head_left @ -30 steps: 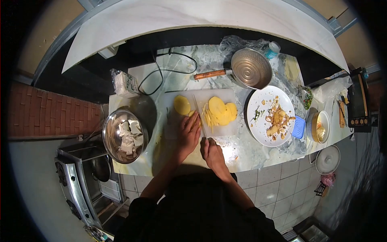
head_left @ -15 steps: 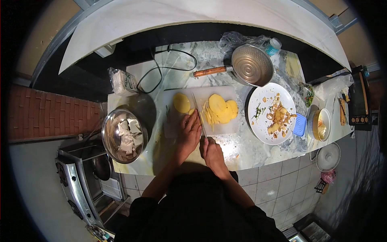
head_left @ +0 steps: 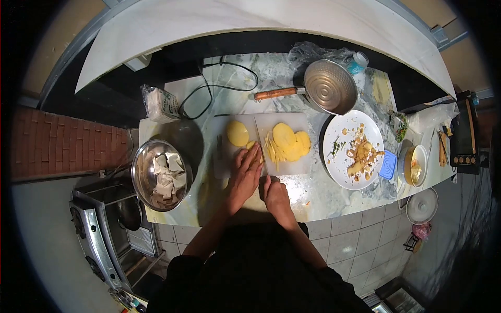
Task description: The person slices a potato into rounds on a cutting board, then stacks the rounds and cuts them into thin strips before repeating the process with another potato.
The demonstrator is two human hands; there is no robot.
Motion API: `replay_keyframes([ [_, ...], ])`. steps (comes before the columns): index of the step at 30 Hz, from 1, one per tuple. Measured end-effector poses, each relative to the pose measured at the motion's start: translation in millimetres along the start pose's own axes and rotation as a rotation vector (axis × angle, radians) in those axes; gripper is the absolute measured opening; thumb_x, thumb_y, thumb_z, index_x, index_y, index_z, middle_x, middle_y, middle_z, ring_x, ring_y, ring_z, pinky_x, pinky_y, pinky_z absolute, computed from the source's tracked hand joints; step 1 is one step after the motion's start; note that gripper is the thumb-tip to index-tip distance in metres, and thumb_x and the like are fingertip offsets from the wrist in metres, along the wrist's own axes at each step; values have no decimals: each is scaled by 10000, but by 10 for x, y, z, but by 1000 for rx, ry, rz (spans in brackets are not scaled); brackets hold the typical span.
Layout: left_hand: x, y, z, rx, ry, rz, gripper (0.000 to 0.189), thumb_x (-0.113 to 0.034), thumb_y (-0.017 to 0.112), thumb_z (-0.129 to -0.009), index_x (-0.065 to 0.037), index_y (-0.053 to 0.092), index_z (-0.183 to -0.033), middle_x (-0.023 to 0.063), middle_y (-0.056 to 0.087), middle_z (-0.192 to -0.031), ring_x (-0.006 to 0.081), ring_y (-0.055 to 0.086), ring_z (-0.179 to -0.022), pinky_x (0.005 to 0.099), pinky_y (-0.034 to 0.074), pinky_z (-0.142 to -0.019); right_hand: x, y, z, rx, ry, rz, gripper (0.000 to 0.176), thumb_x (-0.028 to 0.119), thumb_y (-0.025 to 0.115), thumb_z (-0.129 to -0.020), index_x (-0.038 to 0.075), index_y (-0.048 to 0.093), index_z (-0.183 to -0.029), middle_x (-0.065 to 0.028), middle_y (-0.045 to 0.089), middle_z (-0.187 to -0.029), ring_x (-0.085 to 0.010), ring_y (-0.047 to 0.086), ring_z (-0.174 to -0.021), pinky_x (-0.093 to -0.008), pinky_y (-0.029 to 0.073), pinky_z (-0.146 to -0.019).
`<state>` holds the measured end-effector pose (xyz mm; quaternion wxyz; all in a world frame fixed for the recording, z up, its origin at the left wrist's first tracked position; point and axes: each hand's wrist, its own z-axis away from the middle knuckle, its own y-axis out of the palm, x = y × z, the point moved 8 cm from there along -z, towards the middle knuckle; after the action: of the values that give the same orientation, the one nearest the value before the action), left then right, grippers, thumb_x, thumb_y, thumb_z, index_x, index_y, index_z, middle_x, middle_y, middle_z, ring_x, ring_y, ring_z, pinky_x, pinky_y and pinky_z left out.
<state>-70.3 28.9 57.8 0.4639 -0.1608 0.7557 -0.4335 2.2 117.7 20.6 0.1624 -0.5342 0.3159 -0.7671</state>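
Note:
My left hand [head_left: 246, 175] presses its bunched fingertips on a small stack of potato slices [head_left: 251, 144] in the middle of the white cutting board [head_left: 298, 119]. In my right hand [head_left: 276, 195], closed at the board's near edge, is the handle of a kitchen knife [head_left: 258, 131]. Its thin blade points away from me, just right of my left fingers. Right of the blade lie thin potato strips [head_left: 275, 151] and a fanned pile of potato slices [head_left: 285, 136]. A rounded potato piece [head_left: 237, 133] rests on the board's left side. My left fingers hide part of the stack.
A steel bowl [head_left: 136, 175] with pale pieces stands left. Behind are a packet [head_left: 162, 105], a black cable [head_left: 229, 88] and a wooden-handled saucepan [head_left: 330, 86]. On the right are a white plate [head_left: 334, 166] of peelings, a blue lid [head_left: 388, 164] and a small bowl [head_left: 416, 166].
The knife blade has swung slightly, its tip shifting right relative to the board. My left hand still presses the slices. The whole view has shifted a little.

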Motion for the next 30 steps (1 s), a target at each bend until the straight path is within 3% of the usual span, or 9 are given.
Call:
replay_keyframes([
  [11,57,9,27,-23,-11,78,427,-105,539,-894,-4,488,-1306,122,422,-1411,329,415,-1163,390,327,-1011,-14,-63,78,50,27,-119,296,202,392,-981,-39,559,-942,-321,591,-806,-513,561,-770,-550,446,-640],
  [13,69,29,24,-20,-7,57,428,-102,539,-886,12,501,-1296,108,441,-1402,293,423,-1160,376,327,-1018,-9,-80,63,47,33,-108,296,205,388,-982,-33,560,-951,-318,591,-808,-514,560,-776,-550,445,-647],
  [22,44,26,25,-45,1,46,421,-98,524,-897,26,486,-1298,134,444,-1394,323,447,-1136,388,335,-997,2,-62,75,59,30,-148,318,237,361,-993,-16,553,-975,-320,590,-828,-514,556,-805,-554,439,-675],
  [30,27,54,25,-23,6,-28,432,-81,523,-885,52,482,-1294,131,421,-1414,315,441,-1151,386,361,-990,82,-77,85,72,22,-134,352,226,339,-1001,-65,530,-948,-342,571,-884,-520,548,-830,-548,439,-692],
])
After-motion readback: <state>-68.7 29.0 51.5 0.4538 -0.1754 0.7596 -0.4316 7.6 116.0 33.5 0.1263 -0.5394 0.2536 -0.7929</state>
